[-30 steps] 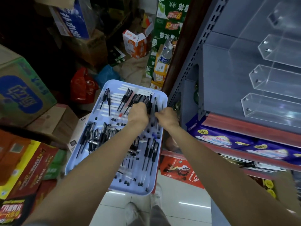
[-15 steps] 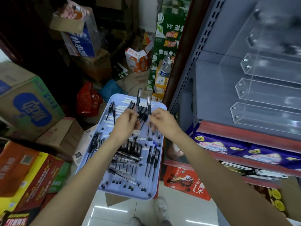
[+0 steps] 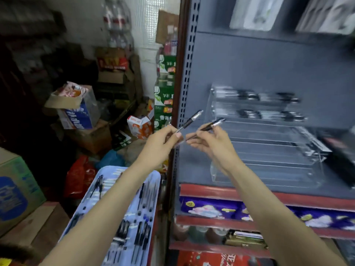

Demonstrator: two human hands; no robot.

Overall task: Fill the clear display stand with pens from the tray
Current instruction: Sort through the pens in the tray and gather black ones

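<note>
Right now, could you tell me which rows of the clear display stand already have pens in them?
The top two rows of the clear display stand hold dark pens; the rows below them look empty, though the picture is blurred.

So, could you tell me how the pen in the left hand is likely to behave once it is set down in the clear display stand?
The pen looks slim, straight and stiff, so the left hand can probably pinch it lightly. Its barrel looks round, so it may roll until a tier edge of the clear display stand stops it. It seems light for its size.
</note>
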